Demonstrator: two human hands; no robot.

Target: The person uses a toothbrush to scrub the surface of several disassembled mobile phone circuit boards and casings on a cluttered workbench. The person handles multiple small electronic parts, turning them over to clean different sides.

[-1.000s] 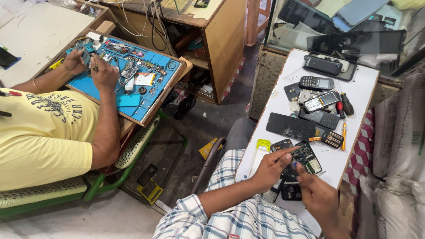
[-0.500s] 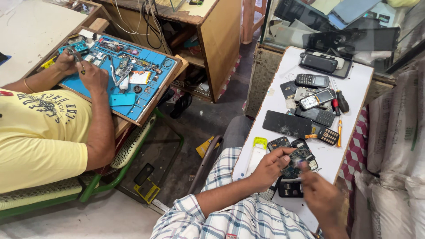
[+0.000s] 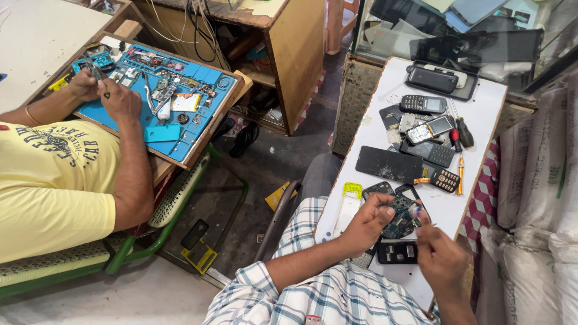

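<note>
A white narrow table [image 3: 475,114] stands in front of the person and carries many phone parts. To the left, a co-worker in a yellow shirt [image 3: 48,186] sits at a wooden bench with a blue repair mat [image 3: 180,129], and both hands of this co-worker are busy at the far left corner of the mat. Behind the white table there is a glass showcase [image 3: 469,30] with dark screens inside.

On the table, a flat black phone panel [image 3: 388,164] lies near the middle. Beyond it are a black keypad phone [image 3: 422,104], a second phone with a lit screen [image 3: 428,129] and a dark phone in a tray [image 3: 438,79] at the far end. A small orange screwdriver [image 3: 460,174] lies close to the right edge. A white housing with a yellow-green end [image 3: 347,207] lies at the left edge, just beside the left hand.

The left hand [image 3: 367,222] grasps a dark green circuit board [image 3: 400,216] and keeps it tilted above the near part of the table. The right hand [image 3: 439,259] is closed around a small thin tool, whose tip [image 3: 415,210] touches the board. Below the board a black frame part [image 3: 397,253] lies on the table, between the two hands.
</note>
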